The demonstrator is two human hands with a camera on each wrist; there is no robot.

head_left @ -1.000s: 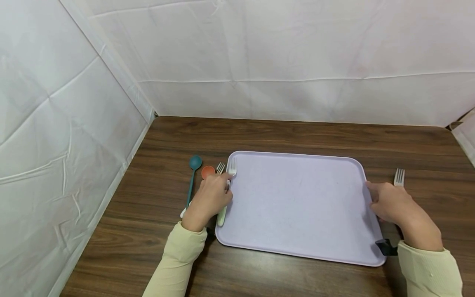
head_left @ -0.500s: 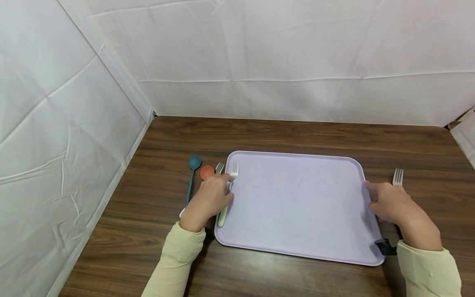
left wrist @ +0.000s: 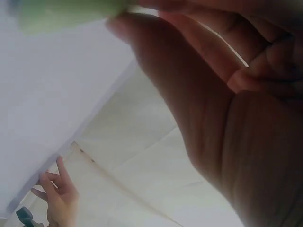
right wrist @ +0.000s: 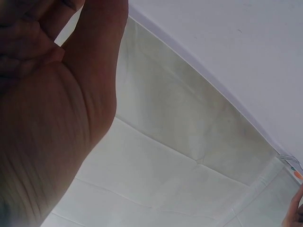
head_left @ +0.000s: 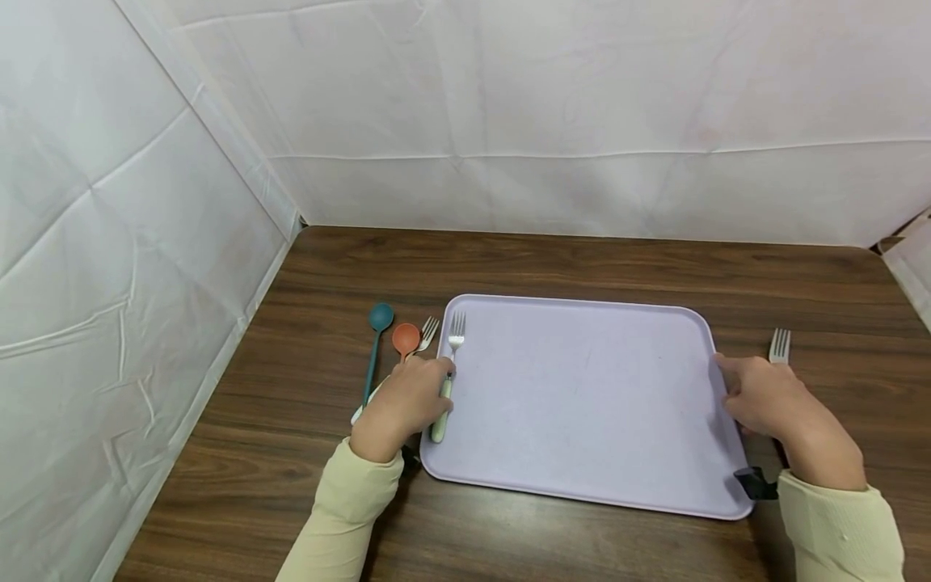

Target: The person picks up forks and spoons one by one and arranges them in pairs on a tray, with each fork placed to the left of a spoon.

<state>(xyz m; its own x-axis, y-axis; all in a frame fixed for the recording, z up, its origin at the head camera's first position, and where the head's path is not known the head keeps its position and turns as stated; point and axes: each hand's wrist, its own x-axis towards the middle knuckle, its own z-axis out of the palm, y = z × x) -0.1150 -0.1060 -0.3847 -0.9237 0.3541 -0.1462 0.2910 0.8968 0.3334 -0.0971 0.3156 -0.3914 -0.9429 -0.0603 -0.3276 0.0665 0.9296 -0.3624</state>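
A lilac rectangular tray lies on the dark wooden table. My left hand is at its left edge, thumb and finger pinching a fork by its pale green handle. This fork lies lengthwise along the tray's left side, tines pointing away from me. My right hand grips the tray's right rim, thumb and index finger at the edge; its other fingers are mostly hidden. Just beyond this hand, another fork shows its tines while the hand covers part of it.
Left of the tray lie a teal spoon, an orange spoon and one more fork, their handles partly under my left hand. White cloth walls rise behind the table and at its left. A black strap hangs at the right wrist.
My left hand has slid a little toward me along the fork's handle, uncovering more of the orange spoon. The fork has shifted slightly. The right hand and tray look unchanged.
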